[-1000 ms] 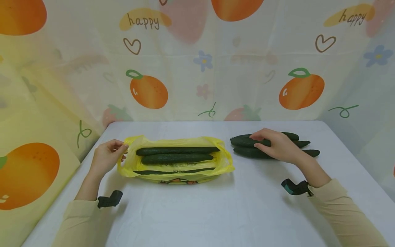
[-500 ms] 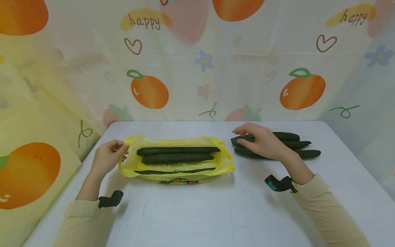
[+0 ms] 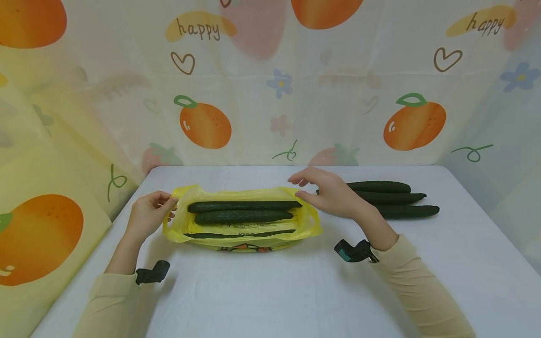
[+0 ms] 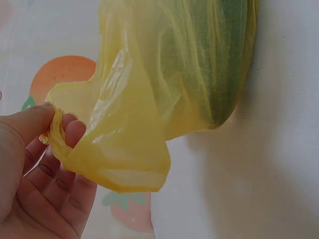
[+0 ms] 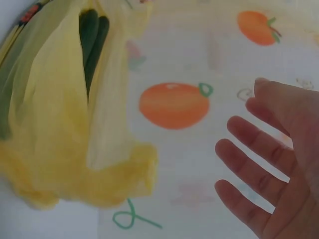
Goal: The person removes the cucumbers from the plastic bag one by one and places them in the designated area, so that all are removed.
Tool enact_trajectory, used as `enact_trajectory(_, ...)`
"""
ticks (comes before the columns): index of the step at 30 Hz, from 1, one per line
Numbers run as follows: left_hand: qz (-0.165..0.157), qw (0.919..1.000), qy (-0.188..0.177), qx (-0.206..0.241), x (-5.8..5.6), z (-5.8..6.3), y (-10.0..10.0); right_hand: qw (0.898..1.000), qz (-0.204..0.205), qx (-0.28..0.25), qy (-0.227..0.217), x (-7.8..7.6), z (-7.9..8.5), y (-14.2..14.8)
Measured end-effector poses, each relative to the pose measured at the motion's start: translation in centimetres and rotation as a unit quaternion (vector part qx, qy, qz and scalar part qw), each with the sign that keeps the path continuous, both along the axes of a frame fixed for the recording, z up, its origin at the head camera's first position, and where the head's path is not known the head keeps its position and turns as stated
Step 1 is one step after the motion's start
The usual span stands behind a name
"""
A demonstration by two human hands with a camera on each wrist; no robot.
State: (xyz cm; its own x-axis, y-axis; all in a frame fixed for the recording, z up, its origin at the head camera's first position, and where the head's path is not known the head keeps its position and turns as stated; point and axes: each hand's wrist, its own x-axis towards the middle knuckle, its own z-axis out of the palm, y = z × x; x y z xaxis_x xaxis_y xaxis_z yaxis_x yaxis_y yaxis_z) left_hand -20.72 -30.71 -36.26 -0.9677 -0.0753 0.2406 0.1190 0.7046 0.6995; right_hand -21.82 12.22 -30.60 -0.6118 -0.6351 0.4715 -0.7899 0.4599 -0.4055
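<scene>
A yellow plastic bag [image 3: 249, 242] lies on the table with its mouth spread, and dark green cucumbers [image 3: 243, 216] show inside it. My left hand [image 3: 148, 213] pinches the bag's left handle; in the left wrist view thumb and fingers hold the twisted yellow loop [image 4: 60, 137]. My right hand [image 3: 331, 192] is over the table just right of the bag's right handle [image 3: 313, 220]. The right wrist view shows the right hand [image 5: 271, 154] with fingers apart and nothing in them, beside the bag [image 5: 55, 129].
Several loose cucumbers [image 3: 401, 199] lie side by side at the right of the white table [image 3: 270, 291], their left ends partly hidden by the right hand. A printed cloth [image 3: 249, 84] with oranges hangs behind the table and along its sides.
My right hand has moved left, from over the loose cucumbers to beside the bag's right handle, empty. The left hand has kept its pinch on the left handle, and the bag lies as before.
</scene>
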Motion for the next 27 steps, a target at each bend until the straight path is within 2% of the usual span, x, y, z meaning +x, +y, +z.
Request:
enact_trajectory(13, -0.002, 1.0000, -0.002, 0.006, 0.1, -0.1, -0.1, 0.999, 0.029, 0.001, -0.041, -0.1, 0.0, -4.5)
enact_trajectory(19, 0.000, 1.0000, 0.004, 0.002, 0.1, 0.0, 0.0, 0.997, 0.038, 0.017, -0.060, -0.2, -0.7, -6.6)
enact_trajectory(27, 0.000, 1.0000, -0.001, 0.005, 0.1, -0.1, -0.1, 0.997, 0.054, 0.019, -0.057, -0.6, -2.3, -8.9)
